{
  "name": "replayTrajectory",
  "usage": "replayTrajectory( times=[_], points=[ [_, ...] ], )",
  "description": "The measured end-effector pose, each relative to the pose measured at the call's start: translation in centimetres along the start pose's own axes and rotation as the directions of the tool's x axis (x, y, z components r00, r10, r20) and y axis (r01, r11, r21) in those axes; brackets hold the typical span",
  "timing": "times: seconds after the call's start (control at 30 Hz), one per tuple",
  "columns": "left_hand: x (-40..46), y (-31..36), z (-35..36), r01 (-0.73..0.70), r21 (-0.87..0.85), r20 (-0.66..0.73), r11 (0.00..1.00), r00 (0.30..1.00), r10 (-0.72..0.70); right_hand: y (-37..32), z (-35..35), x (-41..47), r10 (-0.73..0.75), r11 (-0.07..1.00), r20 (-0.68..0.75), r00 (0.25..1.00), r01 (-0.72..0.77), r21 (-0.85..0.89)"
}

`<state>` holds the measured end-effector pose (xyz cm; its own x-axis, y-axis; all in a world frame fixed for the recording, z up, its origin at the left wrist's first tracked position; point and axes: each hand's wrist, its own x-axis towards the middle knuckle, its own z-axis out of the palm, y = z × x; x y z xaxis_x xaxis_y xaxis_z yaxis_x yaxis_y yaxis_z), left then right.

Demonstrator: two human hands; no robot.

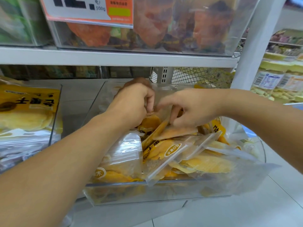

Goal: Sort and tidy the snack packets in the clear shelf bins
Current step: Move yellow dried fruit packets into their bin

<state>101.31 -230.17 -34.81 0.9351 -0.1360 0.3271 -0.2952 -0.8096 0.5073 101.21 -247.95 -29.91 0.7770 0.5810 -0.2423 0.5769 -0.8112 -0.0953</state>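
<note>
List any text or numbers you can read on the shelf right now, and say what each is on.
"12." in large black digits, cut off at the top: price card on the upper bin.
"500g": same price card.
Orange panel on that card: too blurred to read.
Characters on the yellow packets: upside down, not legible.
Jar labels at right: too small.

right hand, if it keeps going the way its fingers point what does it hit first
Probably the left hand. The right hand points leftward, its fingertips almost at the left hand's curled fingers over the mango packets in the bin. Depth is unclear; it might pass behind.
</note>
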Motion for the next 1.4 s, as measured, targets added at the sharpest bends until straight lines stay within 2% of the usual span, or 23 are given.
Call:
replayTrajectory(
  times=[0.1,0.2,0.37,0.5,0.57,0.7,0.77,0.8,0.9,0.97,1.1,1.2,1.23,1.33,1.4],
  points=[
    [0.4,-0.1,0.3,-0.001,0.098,0.130,0.995,0.991,-0.012,-0.6,0.3,0.2,0.072,0.997,0.149,0.986,-0.075,0.017],
    [0.3,-0.4,0.5,-0.013,0.138,0.160,0.990,0.987,-0.009,-1.2,0.7,1.3,0.129,0.988,0.154,0.980,-0.112,-0.110],
    [0.0,-0.1,0.6,-0.025,0.070,0.149,0.997,0.989,0.014,1.0,1.6,1.4,0.052,0.992,-0.070,0.996,-0.060,-0.113],
    [-0.5,0.4,0.2,-0.027,0.043,0.229,0.999,0.973,0.016,2.4,2.6,1.1,0.009,0.998,-0.257,0.966,-0.025,-0.056],
    [-0.5,0.3,0.2,-0.053,0.068,0.262,0.996,0.965,0.033,2.5,2.8,0.6,-0.027,0.999,-0.400,0.916,0.015,-0.031],
    [0.3,-0.3,0.4,-0.073,0.119,0.259,0.990,0.965,0.040,1.8,2.7,-0.7,-0.002,0.979,-0.675,0.738,0.138,0.147],
    [0.5,-0.4,0.6,-0.066,0.139,0.272,0.988,0.962,0.026,1.9,3.0,-1.1,0.068,0.941,-0.756,0.651,0.210,0.265],
    [0.5,-0.4,0.6,-0.056,0.137,0.282,0.989,0.959,0.015,2.3,3.4,-1.1,0.128,0.919,-0.763,0.634,0.213,0.331],
    [0.6,-0.6,0.6,-0.046,0.139,0.299,0.989,0.954,0.003,3.4,4.9,-1.0,0.299,0.855,-0.688,0.661,0.135,0.501],
    [0.6,-0.7,0.5,-0.039,0.149,0.296,0.988,0.955,-0.007,3.8,5.6,-0.7,0.323,0.853,-0.631,0.706,0.072,0.518],
    [0.5,-0.7,0.5,-0.020,0.133,0.292,0.991,0.956,-0.020,3.7,5.0,-1.1,0.306,0.859,-0.567,0.765,0.035,0.511],
    [0.3,-0.7,0.5,0.001,0.083,0.308,0.997,0.951,-0.027,3.4,4.7,-1.4,0.268,0.883,-0.433,0.861,-0.039,0.468],
    [0.2,-0.7,0.5,0.007,0.067,0.312,0.998,0.950,-0.028,3.2,4.8,-1.2,0.248,0.903,-0.421,0.873,-0.051,0.427],
    [-0.1,-0.5,0.3,0.005,0.054,0.333,0.999,0.943,-0.023,2.6,4.6,-1.0,0.202,0.917,-0.467,0.861,0.001,0.399],
    [-0.2,-0.3,0.1,-0.005,0.055,0.356,0.998,0.934,-0.015,1.9,3.4,-1.7,0.143,0.963,-0.504,0.852,-0.002,0.271]
  ],
)
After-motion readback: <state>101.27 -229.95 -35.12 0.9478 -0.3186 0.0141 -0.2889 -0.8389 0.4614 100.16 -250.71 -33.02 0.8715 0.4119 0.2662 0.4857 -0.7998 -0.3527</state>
